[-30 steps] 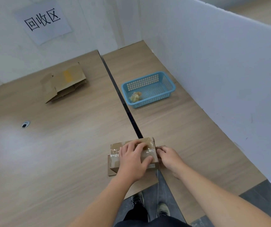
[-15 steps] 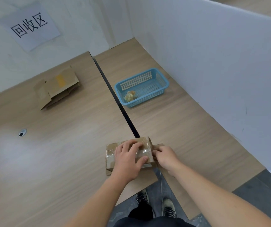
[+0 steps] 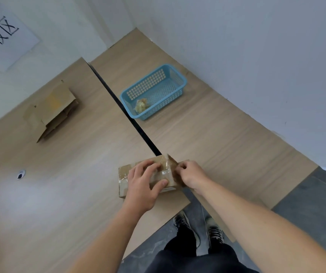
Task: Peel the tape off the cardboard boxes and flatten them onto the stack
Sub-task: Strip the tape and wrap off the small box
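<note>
Cardboard box (image 3: 123,172), small and still sealed, shown at the near edge of the table (image 3: 59,194), over the near end of the dark seam between 2 tabletops. The left hand (image 3: 144,184) is laid over the top, with the fingers curled across the far edge and the thumb pressed to the near face, so that the box is gripped and held down. The right hand (image 3: 191,174) is closed at the right end of the box, where the fingertips appear to pinch a lifted corner of clear tape (image 3: 165,171); the exact hold is partly hidden by the knuckles. Further bands of tape are seen round the left end. The box is judged light, fairly stiff but easily dented, and is best steadied from above with 1 hand. The tape is thin and glossy, and is judged liable to tear or to strip the paper facing; it is best taken at a loose edge and drawn low along the surface. A flattened box (image 3: 55,107) lies well apart at the far left, below a wall sign (image 3: 2,40). A blue basket (image 3: 177,75) across the seam holds 1 crumpled wad (image 3: 141,105), probably removed tape
</note>
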